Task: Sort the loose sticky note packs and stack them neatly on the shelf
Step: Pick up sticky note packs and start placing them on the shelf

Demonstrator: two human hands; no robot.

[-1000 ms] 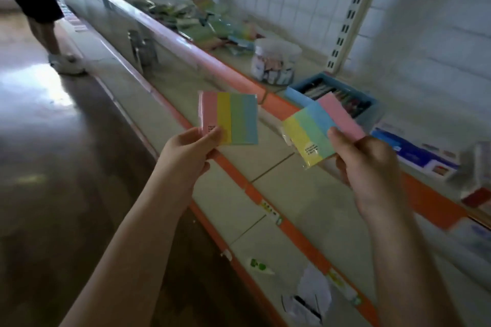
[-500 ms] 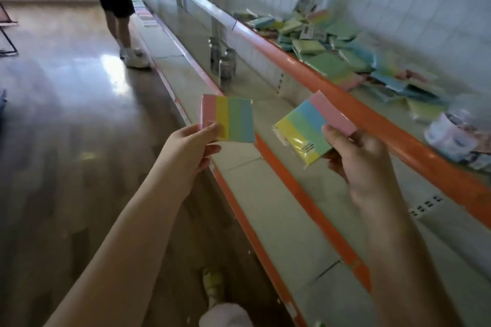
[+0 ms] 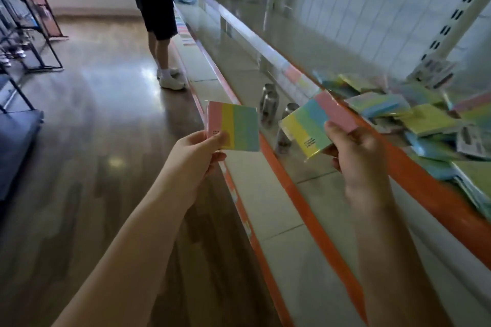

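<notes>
one head-worn wide-angle view looks forward and down along the shelf (image 3: 414,188) aisle, close above both outstretched forearms

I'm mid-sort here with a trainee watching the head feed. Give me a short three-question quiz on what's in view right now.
1. True or false: the left hand holds nothing.
2. Multiple choice: where does the loose pile of packs lie? A) on the floor B) on the orange-edged shelf to the right C) on the black rack at far left
3. Fill in: the pack in the right hand shows stripes of yellow, green, blue and ____.

Key
1. False: it pinches a striped pack by its lower corner.
2. B
3. Pink: the pink stripe of the right pack lies nearest the shelf.
</notes>
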